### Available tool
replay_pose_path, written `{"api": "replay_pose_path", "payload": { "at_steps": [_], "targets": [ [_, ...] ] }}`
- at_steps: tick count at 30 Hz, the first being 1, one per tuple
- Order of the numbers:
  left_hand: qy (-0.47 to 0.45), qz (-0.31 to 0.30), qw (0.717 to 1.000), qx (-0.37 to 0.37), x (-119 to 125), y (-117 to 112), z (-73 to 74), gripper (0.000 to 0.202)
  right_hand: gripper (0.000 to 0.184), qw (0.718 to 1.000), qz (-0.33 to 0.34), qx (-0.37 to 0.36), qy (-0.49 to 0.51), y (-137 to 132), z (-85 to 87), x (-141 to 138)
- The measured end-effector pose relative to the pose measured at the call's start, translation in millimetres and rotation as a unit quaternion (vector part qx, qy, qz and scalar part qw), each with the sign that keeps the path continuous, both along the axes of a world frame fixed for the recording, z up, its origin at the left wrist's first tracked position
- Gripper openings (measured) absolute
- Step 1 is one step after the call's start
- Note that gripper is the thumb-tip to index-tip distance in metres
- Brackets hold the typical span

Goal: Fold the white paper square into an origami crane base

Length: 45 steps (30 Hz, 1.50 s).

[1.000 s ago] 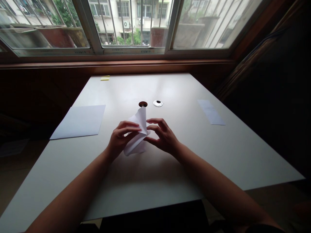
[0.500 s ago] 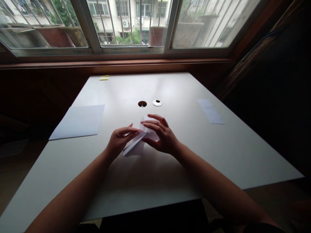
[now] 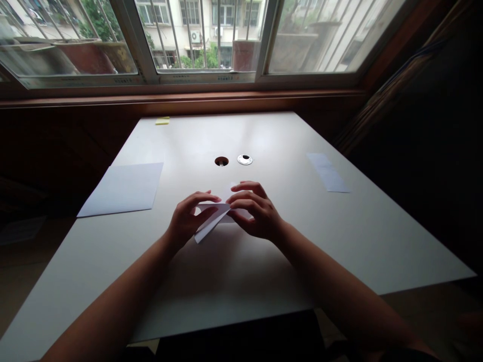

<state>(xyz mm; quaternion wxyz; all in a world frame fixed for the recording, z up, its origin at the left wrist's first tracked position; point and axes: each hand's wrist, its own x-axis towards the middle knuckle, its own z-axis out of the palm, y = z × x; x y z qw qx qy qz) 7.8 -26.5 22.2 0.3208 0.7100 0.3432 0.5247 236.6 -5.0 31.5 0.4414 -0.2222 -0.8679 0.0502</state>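
Observation:
Between my two hands is a folded piece of white paper (image 3: 211, 224), held up over the table with a flap slanting down toward me. My left hand (image 3: 188, 213) is closed on its left side, thumb on the near face and fingers behind. My right hand (image 3: 254, 208) pinches the paper near its middle between thumb and fingers, the upper fingers curled above it. Part of the paper behind the right fingers is hidden.
On the white table (image 3: 241, 281) lie a larger white sheet (image 3: 123, 188) at left, a narrow paper strip (image 3: 328, 173) at right and yellow sticky notes (image 3: 162, 120) at the back. A round cable hole (image 3: 221, 161) sits beside its loose cover (image 3: 245, 160). Windows (image 3: 206, 35) stand beyond.
The paper has turned and lifted slightly between my hands, its lower flap now narrower. My left thumb has come onto its near face, and my right fingers have closed in on the fold.

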Motion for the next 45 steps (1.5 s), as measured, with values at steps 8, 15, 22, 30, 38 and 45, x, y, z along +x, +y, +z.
{"api": "replay_pose_path", "payload": {
  "at_steps": [8, 15, 22, 30, 38, 45],
  "targets": [
    [-0.017, -0.052, 0.998, 0.009, -11.6, -4.2, 4.9, 0.027, 0.014, 0.999, 0.004, 0.029, -0.036, 1.7, 2.3, 3.9],
    [0.154, 0.063, 0.973, 0.157, -16.7, 5.0, -0.6, 0.052, 0.019, 0.994, -0.036, 0.063, -0.084, 3.1, 1.7, 9.0],
    [0.260, 0.115, 0.933, 0.222, -15.3, 8.3, -3.7, 0.047, 0.022, 0.990, -0.060, 0.096, -0.090, -0.3, 3.6, 4.5],
    [0.217, 0.130, 0.944, 0.211, -17.5, 7.7, -8.5, 0.021, 0.034, 0.995, -0.062, 0.072, -0.040, 2.1, -4.1, 0.4],
    [0.215, 0.151, 0.918, 0.298, -15.1, 5.0, -3.7, 0.027, 0.028, 0.996, -0.078, 0.038, -0.017, 4.5, -3.5, -0.9],
    [0.221, 0.157, 0.904, 0.329, -14.2, 5.2, -1.7, 0.036, 0.022, 0.998, -0.052, 0.034, 0.016, 4.4, -4.4, -2.8]
  ]
}}
